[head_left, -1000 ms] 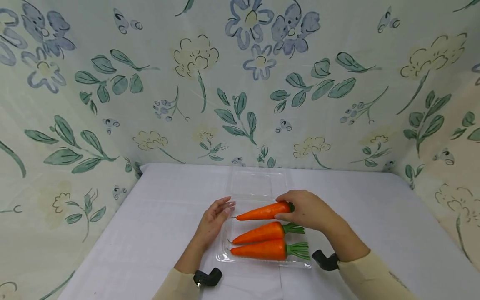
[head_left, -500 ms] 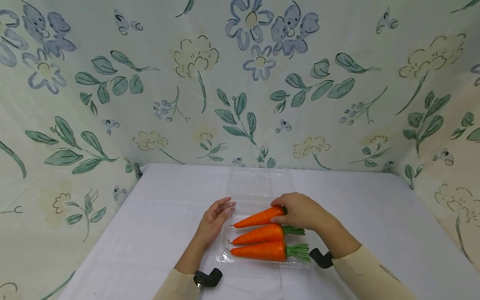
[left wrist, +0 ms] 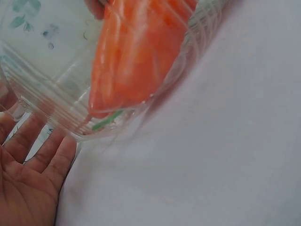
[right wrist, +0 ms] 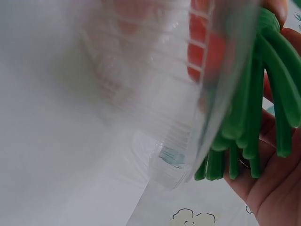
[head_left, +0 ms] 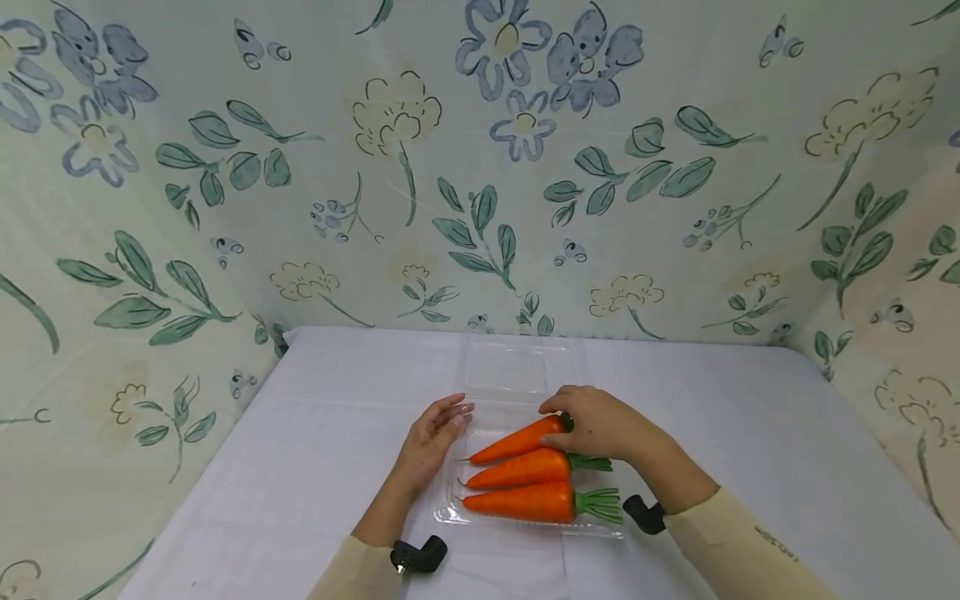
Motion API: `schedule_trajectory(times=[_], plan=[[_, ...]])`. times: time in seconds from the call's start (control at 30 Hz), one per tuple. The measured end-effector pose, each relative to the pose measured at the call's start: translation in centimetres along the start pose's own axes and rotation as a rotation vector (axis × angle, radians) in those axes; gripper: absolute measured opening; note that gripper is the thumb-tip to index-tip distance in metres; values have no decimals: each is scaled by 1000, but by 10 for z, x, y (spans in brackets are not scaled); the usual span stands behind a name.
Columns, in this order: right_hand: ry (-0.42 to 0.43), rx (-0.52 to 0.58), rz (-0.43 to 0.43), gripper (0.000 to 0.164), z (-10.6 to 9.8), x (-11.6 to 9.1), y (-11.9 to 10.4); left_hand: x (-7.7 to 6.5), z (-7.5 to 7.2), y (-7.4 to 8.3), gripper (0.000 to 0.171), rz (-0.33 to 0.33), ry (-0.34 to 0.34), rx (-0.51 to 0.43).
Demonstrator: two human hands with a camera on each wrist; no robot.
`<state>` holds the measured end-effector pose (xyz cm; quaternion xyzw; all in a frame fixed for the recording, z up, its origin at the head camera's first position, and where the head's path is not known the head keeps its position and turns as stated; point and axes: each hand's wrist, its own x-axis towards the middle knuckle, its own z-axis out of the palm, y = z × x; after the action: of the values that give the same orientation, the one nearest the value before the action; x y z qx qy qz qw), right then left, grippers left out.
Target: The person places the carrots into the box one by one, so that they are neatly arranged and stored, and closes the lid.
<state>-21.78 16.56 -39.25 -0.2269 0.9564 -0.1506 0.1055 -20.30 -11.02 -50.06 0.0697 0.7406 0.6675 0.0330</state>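
Note:
A clear plastic box (head_left: 447, 515) holds three orange carrots with green stem ends, laid side by side with tips to the left. My right hand (head_left: 600, 423) grips the thick end of the farthest carrot (head_left: 510, 443), tip down and left beside the middle carrot (head_left: 521, 471). The nearest carrot (head_left: 521, 502) lies along the front wall. In the right wrist view, green stems (right wrist: 251, 94) hang in front of my palm. My left hand (head_left: 429, 443) rests at the box's left edge. Its fingers (left wrist: 60, 162) are extended against the box's side in the left wrist view.
The box's transparent lid (head_left: 513, 367) lies folded back on the white tablecloth (head_left: 337, 467). Behind the table hangs a floral curtain (head_left: 480, 167). Black wrist mounts (head_left: 420, 554) sit on both wrists, close to the cloth.
My right hand has moved the farthest carrot slightly left and toward the front, bringing it down close to the middle carrot. The left hand stays at the box's edge.

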Motion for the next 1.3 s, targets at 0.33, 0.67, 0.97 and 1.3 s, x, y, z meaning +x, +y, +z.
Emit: schedule_trajectory(times=[0.33,0.67,0.97,1.3], plan=[[29,77,-3,43,-3,-1,10,0,-1,0,42,9,3,-10],[251,295,52,40,-10,-16,45,-1,-4,0,42,20,14,-35],[358,701,333,55,21,-21,87,7,-8,5,46,-112,84,-303],[134,1299,241,55,58,-22,96,25,-18,17,51,-328,-12,-383]])
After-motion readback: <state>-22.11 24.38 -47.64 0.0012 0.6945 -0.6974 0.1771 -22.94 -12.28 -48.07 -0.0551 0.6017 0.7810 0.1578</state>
